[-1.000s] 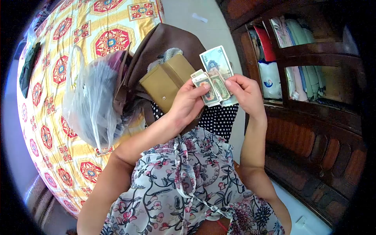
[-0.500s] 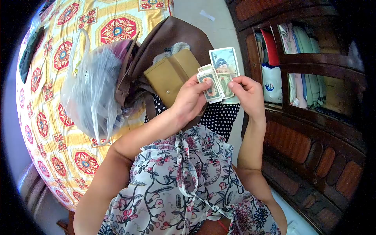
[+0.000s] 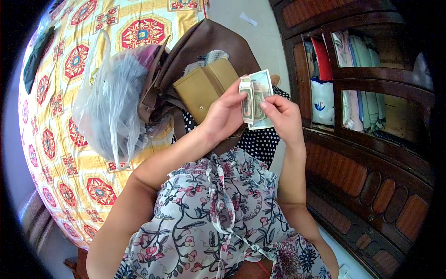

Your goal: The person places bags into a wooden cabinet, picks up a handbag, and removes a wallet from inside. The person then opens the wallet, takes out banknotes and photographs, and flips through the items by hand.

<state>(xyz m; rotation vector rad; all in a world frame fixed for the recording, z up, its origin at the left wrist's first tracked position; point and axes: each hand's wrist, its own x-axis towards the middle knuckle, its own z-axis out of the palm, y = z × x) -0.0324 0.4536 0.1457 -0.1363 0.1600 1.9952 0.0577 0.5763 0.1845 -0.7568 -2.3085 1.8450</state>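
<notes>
My left hand (image 3: 227,109) grips the left side of several banknotes (image 3: 258,103), its thumb on top of the smaller ones. My right hand (image 3: 283,118) pinches the right edge of the same notes. A larger bluish note (image 3: 265,79) lies beneath the small greenish ones and sticks out past them at the top and right. Just left of the notes, an open olive-tan wallet (image 3: 195,93) with a snap rests on a brown leather bag (image 3: 209,39), partly behind my left hand.
A translucent plastic bag (image 3: 109,107) of dark items sits on the patterned bedspread (image 3: 100,188). Black polka-dot cloth (image 3: 260,144) lies below the notes. A dark wooden cabinet (image 3: 339,162) with folded cloths stands at the right. White paper (image 3: 248,19) lies on the floor.
The banknotes have drawn closer together, and the large bluish note now shows less. My right hand has moved left and slightly down, nearer my left hand. The view has shifted slightly.
</notes>
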